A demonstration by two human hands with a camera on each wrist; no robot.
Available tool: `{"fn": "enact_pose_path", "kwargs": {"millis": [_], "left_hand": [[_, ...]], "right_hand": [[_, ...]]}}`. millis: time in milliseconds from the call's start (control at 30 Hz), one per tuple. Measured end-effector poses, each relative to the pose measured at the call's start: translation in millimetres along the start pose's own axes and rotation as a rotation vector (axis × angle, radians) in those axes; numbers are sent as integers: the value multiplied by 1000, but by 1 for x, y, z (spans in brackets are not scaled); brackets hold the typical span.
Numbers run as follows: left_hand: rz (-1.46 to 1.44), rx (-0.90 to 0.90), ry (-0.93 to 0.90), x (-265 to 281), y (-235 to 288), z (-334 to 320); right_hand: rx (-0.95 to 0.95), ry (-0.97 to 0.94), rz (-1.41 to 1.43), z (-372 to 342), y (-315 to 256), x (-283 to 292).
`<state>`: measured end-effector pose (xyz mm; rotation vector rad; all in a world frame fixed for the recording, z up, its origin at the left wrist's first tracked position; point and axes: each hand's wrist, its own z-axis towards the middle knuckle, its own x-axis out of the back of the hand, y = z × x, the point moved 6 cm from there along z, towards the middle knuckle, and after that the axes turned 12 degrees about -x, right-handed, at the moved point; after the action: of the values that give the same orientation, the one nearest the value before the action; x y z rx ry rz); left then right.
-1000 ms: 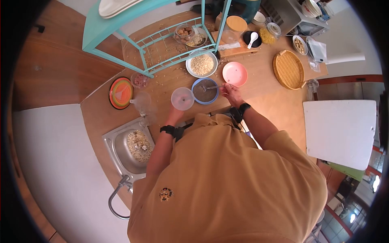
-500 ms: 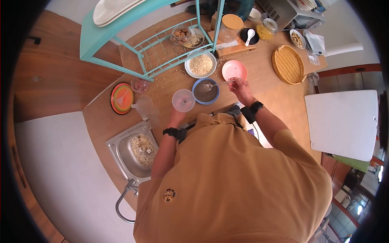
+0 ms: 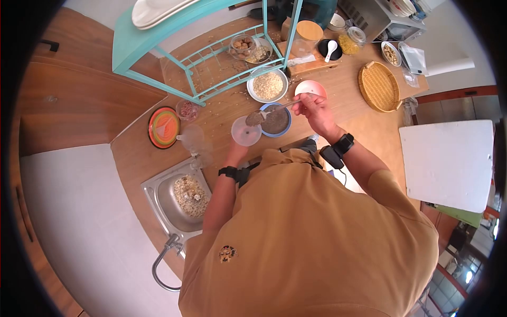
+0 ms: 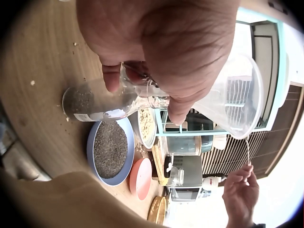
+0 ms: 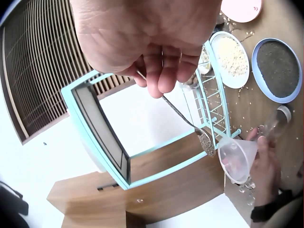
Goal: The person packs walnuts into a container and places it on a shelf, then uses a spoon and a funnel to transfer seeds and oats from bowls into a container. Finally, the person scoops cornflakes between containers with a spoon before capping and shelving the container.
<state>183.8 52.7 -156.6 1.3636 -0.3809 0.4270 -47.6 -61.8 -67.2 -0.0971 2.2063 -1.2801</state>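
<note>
My left hand [image 3: 237,154] holds a clear glass bottle [image 4: 102,99] round its neck. Some dark grains lie in the bottle's base. A translucent plastic funnel [image 3: 246,138] stands in the bottle's mouth, its wide side up. My right hand [image 3: 318,115] pinches the handle of a metal spoon [image 5: 178,111]. Dark grains [image 5: 205,143] fill the spoon's bowl, which hangs over the funnel's rim in the head view. Just right of the funnel, a blue bowl [image 3: 290,124] holds more of these grains, and the spoon's handle passes above it.
Behind the blue bowl stand a bowl of oats [image 3: 251,94] and a pink bowl [image 3: 312,86], partly behind my right hand. A teal rack [image 3: 190,87] rises at the back. Left are stacked colourful plates [image 3: 163,127] and a sink [image 3: 163,203] with flakes inside. A wicker tray [image 3: 379,87] lies right.
The spoon has risen out of the blue bowl with dark grains in it and moved left over the funnel. My right hand is raised higher; my left hand still holds the bottle.
</note>
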Motion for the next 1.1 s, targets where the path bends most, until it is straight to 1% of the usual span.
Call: {"fn": "enact_pose_path", "kwargs": {"millis": [33,67,133,167,200,267,300,367,400,467,500,533,567,600,667,767,800,833,867,933,1033,1067,1100], "left_hand": [[-29,76,-19,-1,-4,-2],[-27,76,-19,-2,-8,-2],[-49,24,27,-4,-14,0],[-49,24,27,-5,-18,-2],[-59,3,35,-6,-20,-3],[-71,-18,42,-9,-28,-6],[-62,-26,69,-9,-32,-7],[-52,-35,95,-8,-31,-7],[-36,-4,86,-7,-31,-9],[-22,23,72,-10,-33,-10],[-34,43,70,-12,-41,-12],[-45,62,67,-14,-45,-14],[-47,59,63,-12,-42,-13],[-40,45,53,-10,-34,-10],[-34,33,40,-10,-31,-10],[-32,32,48,-9,-32,-10],[-34,-16,73,-8,-29,-8],[-37,-65,99,-6,-25,-6],[-37,-63,100,-6,-23,-5],[-27,-8,87,-7,-26,-8],[42,18,56,-7,-29,-11],[42,20,57,-7,-27,-11],[14,11,69,-6,-26,-10]], "right_hand": [[37,-4,-138,-2,-1,-9],[37,-5,-137,-6,-1,-16],[175,-92,-519,-17,-10,-39],[294,-144,-735,-26,-22,-52],[294,-144,-735,-29,-25,-54],[541,-222,-937,-42,-33,-69],[541,-221,-937,-44,-30,-67],[319,-4,-479,-35,-19,-35],[320,-1,-479,-31,-12,-25],[268,225,-69,-13,5,25],[270,230,-68,-6,16,43],[225,256,-121,1,29,64],[180,280,-172,6,41,81],[182,284,-171,8,50,92],[83,291,-239,10,69,107],[48,305,-291,11,90,119],[47,305,-290,11,97,121],[26,312,-273,12,105,123],[5,319,-258,12,113,126],[-32,331,-251,10,127,129],[-143,372,-27,10,150,132],[-145,371,-27,10,153,132],[-164,373,46,9,160,131]]}}
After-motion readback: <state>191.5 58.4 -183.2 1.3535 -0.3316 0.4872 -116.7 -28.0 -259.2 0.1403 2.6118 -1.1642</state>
